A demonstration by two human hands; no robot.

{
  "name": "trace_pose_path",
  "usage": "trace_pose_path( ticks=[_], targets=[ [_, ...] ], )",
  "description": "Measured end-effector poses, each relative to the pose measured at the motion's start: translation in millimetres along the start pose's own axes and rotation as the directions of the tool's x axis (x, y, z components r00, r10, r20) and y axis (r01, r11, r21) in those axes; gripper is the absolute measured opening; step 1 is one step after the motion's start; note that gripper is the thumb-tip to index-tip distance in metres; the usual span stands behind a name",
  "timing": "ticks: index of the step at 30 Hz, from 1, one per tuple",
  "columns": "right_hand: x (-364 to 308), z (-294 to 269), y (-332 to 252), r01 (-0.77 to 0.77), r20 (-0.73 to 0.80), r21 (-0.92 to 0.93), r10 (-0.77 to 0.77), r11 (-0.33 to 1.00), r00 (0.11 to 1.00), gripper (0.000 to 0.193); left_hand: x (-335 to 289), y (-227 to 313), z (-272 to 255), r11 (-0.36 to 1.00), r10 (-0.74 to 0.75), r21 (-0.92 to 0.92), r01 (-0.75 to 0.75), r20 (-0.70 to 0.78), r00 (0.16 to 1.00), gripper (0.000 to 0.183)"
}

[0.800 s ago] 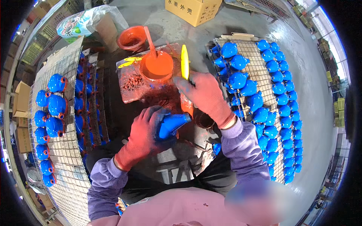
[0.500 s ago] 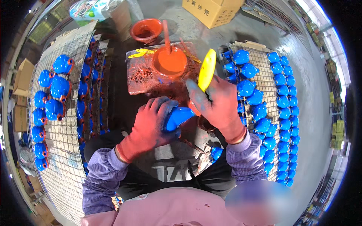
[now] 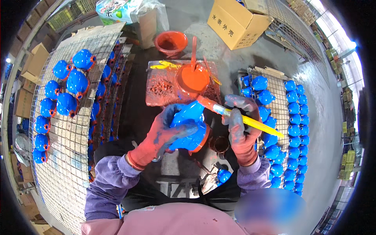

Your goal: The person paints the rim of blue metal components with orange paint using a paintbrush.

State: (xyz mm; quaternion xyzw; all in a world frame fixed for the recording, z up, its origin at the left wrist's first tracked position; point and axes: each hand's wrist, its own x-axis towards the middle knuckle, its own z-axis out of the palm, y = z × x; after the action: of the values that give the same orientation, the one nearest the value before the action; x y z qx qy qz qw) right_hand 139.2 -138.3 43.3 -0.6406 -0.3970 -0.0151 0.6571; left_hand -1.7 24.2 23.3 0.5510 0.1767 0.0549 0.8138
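My left hand (image 3: 163, 128), in a red glove stained dark blue, grips a shiny blue rounded casing (image 3: 190, 141) with short pipe ends, tilted up in front of me. Red paint rings its lower right rim. Between the fingers of my gloved right hand (image 3: 243, 131) is a paintbrush (image 3: 258, 124) with a yellow handle. Its red bristles touch or nearly touch the casing's upper pipe end. Beyond my hands stands a bowl of orange-red paint (image 3: 192, 81) with a stick in it, on a paint-splattered board (image 3: 156, 101).
Blue casings with red rims sit on a wire-mesh rack (image 3: 74, 137) at left. More blue casings line the rack (image 3: 277, 84) at right. Farther off are a red basin (image 3: 171, 44) and a cardboard box (image 3: 235, 24). A blue casing (image 3: 223, 176) lies low between my legs.
The casing has been raised and turned, so its red rim now shows. My right hand has swung the brush from upright to slanting, with its bristles at the casing's upper end. The view has shifted.
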Motion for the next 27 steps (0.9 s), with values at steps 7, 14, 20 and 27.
trace_pose_path(
  ticks=[7, 14, 20, 27],
  targets=[
    [4, -1, 22, 0.028, 0.003, -0.183, -0.028, 0.983, 1.000, 0.036, 0, -2, -3, 0.755, -0.142, -0.601, 0.263, 0.242, 0.960, 0.057],
    [0, -1, 16, -0.421, 0.160, 0.689, 0.443, 0.590, 0.882, 0.046, 0, -11, 7, 0.482, 0.038, -0.715, 0.506, 0.594, 0.803, 0.073],
    [4, -2, 18, -0.370, 0.195, 0.712, 0.338, 0.597, 0.921, 0.042, 3, -18, 2, 0.482, 0.044, -0.613, 0.626, 0.731, 0.681, 0.074],
    [3, -8, -13, -0.202, 0.025, 0.602, 0.235, 0.772, 0.972, 0.034, 3, -22, 0, 0.584, -0.071, -0.593, 0.555, 0.644, 0.762, 0.073]
  ],
)
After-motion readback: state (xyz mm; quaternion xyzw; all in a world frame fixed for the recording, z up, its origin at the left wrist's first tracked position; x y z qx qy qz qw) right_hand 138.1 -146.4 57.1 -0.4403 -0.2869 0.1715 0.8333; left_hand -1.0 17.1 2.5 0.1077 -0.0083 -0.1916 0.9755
